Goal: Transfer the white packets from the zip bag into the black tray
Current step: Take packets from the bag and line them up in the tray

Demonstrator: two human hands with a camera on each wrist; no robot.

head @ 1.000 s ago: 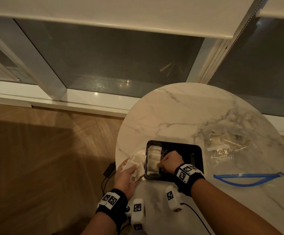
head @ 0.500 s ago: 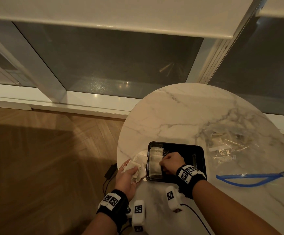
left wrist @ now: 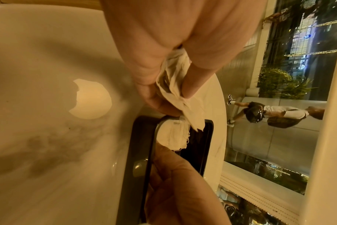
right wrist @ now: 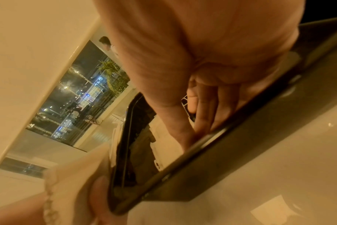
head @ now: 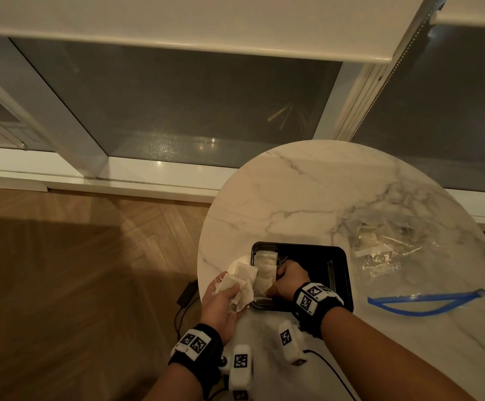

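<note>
A ground-floor lounge or café seating corner beside a street-facing window, probably at night.

A round marble tabletop [head: 307, 198] stands on herringbone wood flooring [head: 76, 270] against tall glass panes [head: 192, 111] with a roller blind [head: 177, 21] half lowered; through the glass the wrist views show string lights, potted plants [left wrist: 275, 82] and passers-by [left wrist: 275, 113] outside.

I see a round marble table [head: 307, 198] under both hands. Wooden herringbone floor [head: 76, 270] lies left of the left hand, with a black cable and adapter [head: 184, 295] on it just beside that hand. Beyond the hands: window glass [head: 192, 111], white sill [head: 148, 172], roller blind [head: 177, 21]. Through the left wrist view, a passer-by [left wrist: 269, 113] outside.
</note>
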